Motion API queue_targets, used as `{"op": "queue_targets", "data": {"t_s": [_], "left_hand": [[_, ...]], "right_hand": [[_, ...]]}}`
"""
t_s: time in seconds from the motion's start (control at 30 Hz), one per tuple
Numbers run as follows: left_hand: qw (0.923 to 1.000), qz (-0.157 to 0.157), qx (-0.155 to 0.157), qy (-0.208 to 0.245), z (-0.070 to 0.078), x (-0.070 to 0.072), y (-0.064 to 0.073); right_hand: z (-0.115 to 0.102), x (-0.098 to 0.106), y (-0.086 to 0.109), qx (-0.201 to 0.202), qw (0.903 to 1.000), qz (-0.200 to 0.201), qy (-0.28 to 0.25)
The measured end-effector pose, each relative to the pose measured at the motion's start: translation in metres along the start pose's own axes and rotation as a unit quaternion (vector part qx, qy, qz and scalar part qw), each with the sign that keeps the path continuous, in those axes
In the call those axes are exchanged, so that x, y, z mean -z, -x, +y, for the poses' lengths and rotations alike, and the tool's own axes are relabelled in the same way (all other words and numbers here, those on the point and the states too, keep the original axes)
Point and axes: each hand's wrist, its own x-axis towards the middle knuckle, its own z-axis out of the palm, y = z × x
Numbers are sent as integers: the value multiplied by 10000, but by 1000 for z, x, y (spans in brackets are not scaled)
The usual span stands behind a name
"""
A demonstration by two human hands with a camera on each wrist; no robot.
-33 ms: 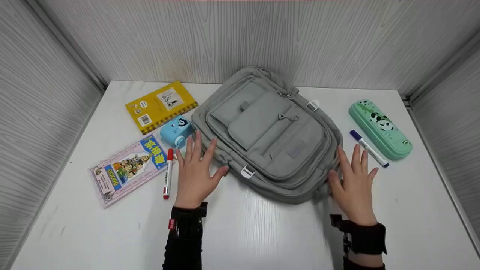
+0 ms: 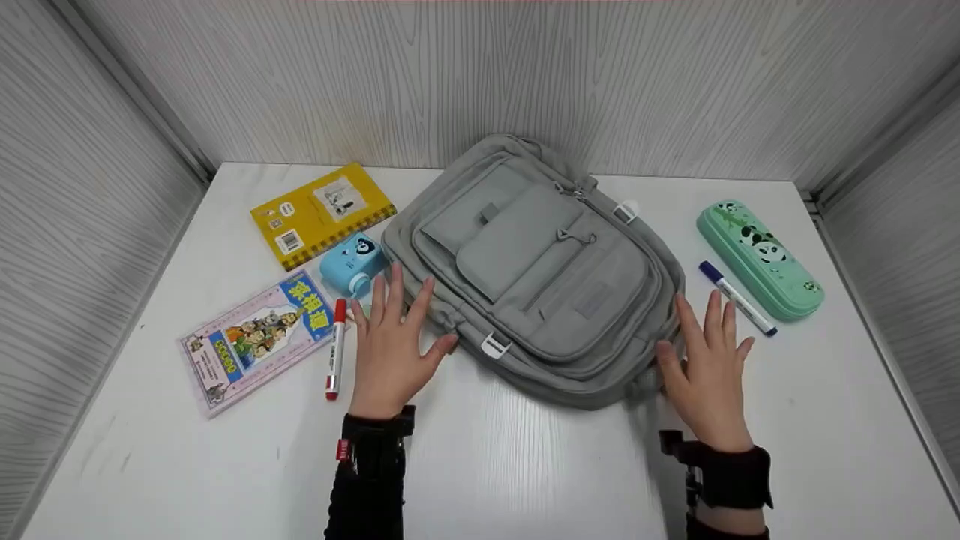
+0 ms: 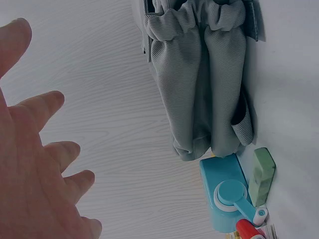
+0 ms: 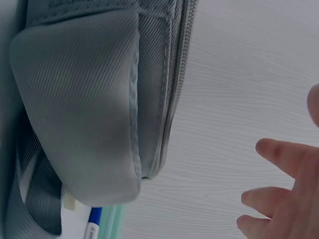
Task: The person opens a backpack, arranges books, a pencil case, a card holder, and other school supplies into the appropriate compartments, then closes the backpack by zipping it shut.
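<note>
A grey backpack (image 2: 540, 262) lies at an angle on the white table, its pocketed front facing up. My left hand (image 2: 394, 349) is spread by its lower left side, fingertips overlapping the edge in the head view. By the lower right side is my right hand (image 2: 709, 371), fingers also extended. Both wrist views show the hands apart from the bag, holding nothing. Near the left fingers are a light blue box-shaped item (image 2: 351, 264) with a round knob, a red-capped marker (image 2: 336, 352) and a small green block (image 3: 262, 177), mostly hidden from the head camera.
On the left lie a yellow book (image 2: 322, 214) and a pink comic-covered booklet (image 2: 259, 341). Toward the right are a blue-capped marker (image 2: 739, 298) and a green panda pencil case (image 2: 761, 259). Wood-grain panels (image 2: 510, 82) enclose the table at the back and sides.
</note>
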Motion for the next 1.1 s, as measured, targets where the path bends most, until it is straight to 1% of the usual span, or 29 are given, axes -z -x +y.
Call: {"op": "queue_targets", "data": {"t_s": [0.1, 0.2, 0.3, 0.33, 0.4, 0.5, 0.57, 0.63, 0.8, 0.9, 1.03, 1.1], "left_hand": [[9997, -222, 75, 82, 3, -1, 0], [9958, -800, 289, 341, 9, -2, 2], [9858, -1447, 408, 752, 20, -2, 4], [9810, -1656, 395, 927, 24, -2, 5], [9731, -1969, 217, 1175, 30, -5, 6], [9647, -2253, -43, 1362, 38, -10, 7], [9634, -2330, -108, 1319, 40, -15, 7], [9640, -2339, -57, 1260, 41, -20, 6], [9699, -2141, 47, 1160, 37, -28, 3], [9709, -2042, 154, 1241, 33, -30, 1], [9703, -1942, 305, 1409, 28, -35, -3], [9720, -1799, 327, 1476, 26, -38, -5]], "right_hand": [[2, 0, -1, -234, 9992, -324, -9], [7, -2, -2, -563, 9946, -867, 31], [11, -2, -3, -638, 9915, -1129, 89], [11, -2, -4, -633, 9912, -1157, 87], [12, -4, -5, -591, 9917, -1134, 92], [12, -4, -6, -498, 9933, -1035, 131], [11, -4, -6, -456, 9937, -1005, 193], [8, -2, -5, -413, 9938, -1002, 265], [-1, 0, -1, -221, 9915, -1168, 535], [-10, 0, 2, -96, 9869, -1447, 705], [-29, -1, 7, -16, 9775, -1951, 803], [-40, -3, 11, 59, 9732, -2145, 833]]}}
